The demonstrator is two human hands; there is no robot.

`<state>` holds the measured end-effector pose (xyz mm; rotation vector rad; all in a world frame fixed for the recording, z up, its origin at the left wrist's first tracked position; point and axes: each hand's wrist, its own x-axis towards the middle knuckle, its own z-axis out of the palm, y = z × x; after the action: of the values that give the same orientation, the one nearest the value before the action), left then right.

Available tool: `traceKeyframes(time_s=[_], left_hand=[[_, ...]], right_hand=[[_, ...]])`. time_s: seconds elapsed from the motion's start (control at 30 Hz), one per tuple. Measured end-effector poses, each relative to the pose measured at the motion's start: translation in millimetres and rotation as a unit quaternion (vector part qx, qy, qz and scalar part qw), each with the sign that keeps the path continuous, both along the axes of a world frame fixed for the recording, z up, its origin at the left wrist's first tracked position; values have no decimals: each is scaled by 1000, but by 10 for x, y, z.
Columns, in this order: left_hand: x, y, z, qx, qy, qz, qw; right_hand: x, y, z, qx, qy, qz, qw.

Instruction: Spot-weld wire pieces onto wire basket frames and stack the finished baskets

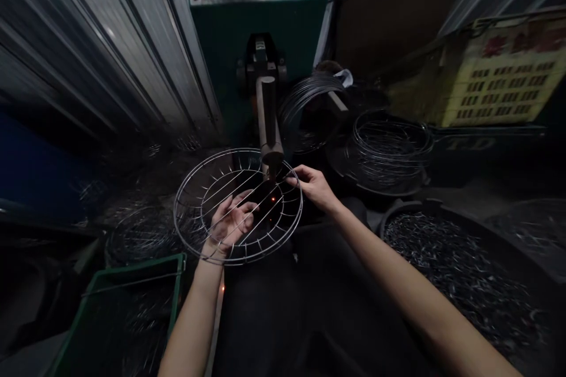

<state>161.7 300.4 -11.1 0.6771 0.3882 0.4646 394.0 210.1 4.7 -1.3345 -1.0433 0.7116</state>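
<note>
A round wire rack (242, 258), with double outer rings, an inner ring, parallel bars and short linking wires, lies under the cylindrical electrode (270, 150) of a spot welder. My left hand (233, 221) is beneath it, palm up and fingers curled, supporting it from below; bars cross in front of the fingers. At the rack's right rim, my right hand (312, 185) is pinched closed beside the electrode tip. It seems to hold a short wire piece, mostly hidden by the fingertips. Orange sparks (273, 199) glow under the electrode.
Right of me stands a black tub (389, 212) heaped with short metal pieces (446, 265). Wire rings (391, 141) are stacked behind it, near a yellow crate (504, 82). A green crate (117, 271) is at lower left. The green welder cabinet (221, 29) rises ahead, beside corrugated metal (110, 29).
</note>
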Motion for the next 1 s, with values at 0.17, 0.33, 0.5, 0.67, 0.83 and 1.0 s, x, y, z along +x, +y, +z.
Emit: traceKeyframes(time_s=[0.17,0.33,0.5,0.67,0.83,1.0], left_hand=[[47,-44,88,8,-2,-47,999],[78,-208,87,9,-8,-60,998],[101,-270,104,9,-19,-39,999],[97,-276,96,21,-22,-27,999],[94,-299,111,22,-17,-21,999],[94,-327,129,12,2,-20,1000]], right_hand=[[-40,48,20,2,16,-22,1000],[43,107,30,-5,2,5,1000],[97,212,-1,-1,13,28,1000],[92,259,0,-8,34,42,999],[109,303,-25,5,55,59,997],[132,335,-73,16,75,75,994]])
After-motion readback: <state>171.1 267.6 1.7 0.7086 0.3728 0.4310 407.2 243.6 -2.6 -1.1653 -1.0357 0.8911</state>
